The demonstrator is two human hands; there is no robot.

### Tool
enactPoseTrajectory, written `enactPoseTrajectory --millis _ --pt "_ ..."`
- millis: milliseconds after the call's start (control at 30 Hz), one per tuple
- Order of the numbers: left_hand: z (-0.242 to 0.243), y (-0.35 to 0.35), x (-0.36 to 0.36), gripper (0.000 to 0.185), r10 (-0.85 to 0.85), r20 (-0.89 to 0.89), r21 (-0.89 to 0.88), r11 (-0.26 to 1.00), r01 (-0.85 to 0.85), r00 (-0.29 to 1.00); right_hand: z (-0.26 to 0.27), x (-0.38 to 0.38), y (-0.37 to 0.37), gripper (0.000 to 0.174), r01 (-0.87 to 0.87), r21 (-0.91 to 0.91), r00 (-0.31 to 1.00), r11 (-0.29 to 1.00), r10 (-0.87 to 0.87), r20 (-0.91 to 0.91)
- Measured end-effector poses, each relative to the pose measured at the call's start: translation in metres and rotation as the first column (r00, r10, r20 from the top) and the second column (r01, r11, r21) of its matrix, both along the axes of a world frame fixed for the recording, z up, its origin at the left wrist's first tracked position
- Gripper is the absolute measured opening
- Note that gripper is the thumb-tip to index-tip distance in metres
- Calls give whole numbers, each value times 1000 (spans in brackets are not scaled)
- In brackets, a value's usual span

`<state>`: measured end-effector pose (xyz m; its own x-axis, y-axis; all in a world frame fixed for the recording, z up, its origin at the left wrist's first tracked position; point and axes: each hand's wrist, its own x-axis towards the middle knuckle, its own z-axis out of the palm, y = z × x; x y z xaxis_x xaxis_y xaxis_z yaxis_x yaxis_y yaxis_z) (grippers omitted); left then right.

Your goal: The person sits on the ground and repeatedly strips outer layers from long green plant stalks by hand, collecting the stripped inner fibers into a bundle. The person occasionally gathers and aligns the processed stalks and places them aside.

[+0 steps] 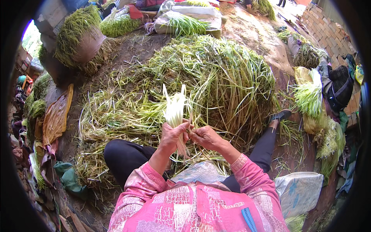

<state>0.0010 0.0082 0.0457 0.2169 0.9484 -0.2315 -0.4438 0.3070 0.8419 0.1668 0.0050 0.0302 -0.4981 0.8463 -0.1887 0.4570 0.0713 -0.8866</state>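
Observation:
My left hand (171, 135) grips a small bundle of pale white leafy stalks (174, 111), held upright with thin ends trailing below the fist. Close against it on the right, my right hand (209, 138) pinches a thin brownish strand (190, 114) between thumb and fingers. Part of that strand is hidden by the fingers. Both hands are above my lap, in front of a big heap of loose green and yellowed leaves (226, 78), possibly chives.
Pale-green bundles (310, 95) lie at the right, near a crouching person (337, 87). A wrapped block (188, 24) bearing greens stands at the back. White sacking covers a block (298, 192) at lower right. A brown sheet (58, 113) and green cloth (69, 178) lie left.

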Motion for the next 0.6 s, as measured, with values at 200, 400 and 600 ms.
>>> enactPoseTrajectory --millis 200,400,600 --pt "10 4 -12 12 103 140 -24 995 -101 985 1 0 -10 21 71 -8 956 997 -70 -286" --pt "18 0 -6 21 -12 159 3 1000 12 987 4 5 -8 17 77 113 980 991 -54 -194" --pt "16 3 -12 13 109 252 -39 994 -103 962 14 17 -15 20 119 92 966 989 -94 -243"
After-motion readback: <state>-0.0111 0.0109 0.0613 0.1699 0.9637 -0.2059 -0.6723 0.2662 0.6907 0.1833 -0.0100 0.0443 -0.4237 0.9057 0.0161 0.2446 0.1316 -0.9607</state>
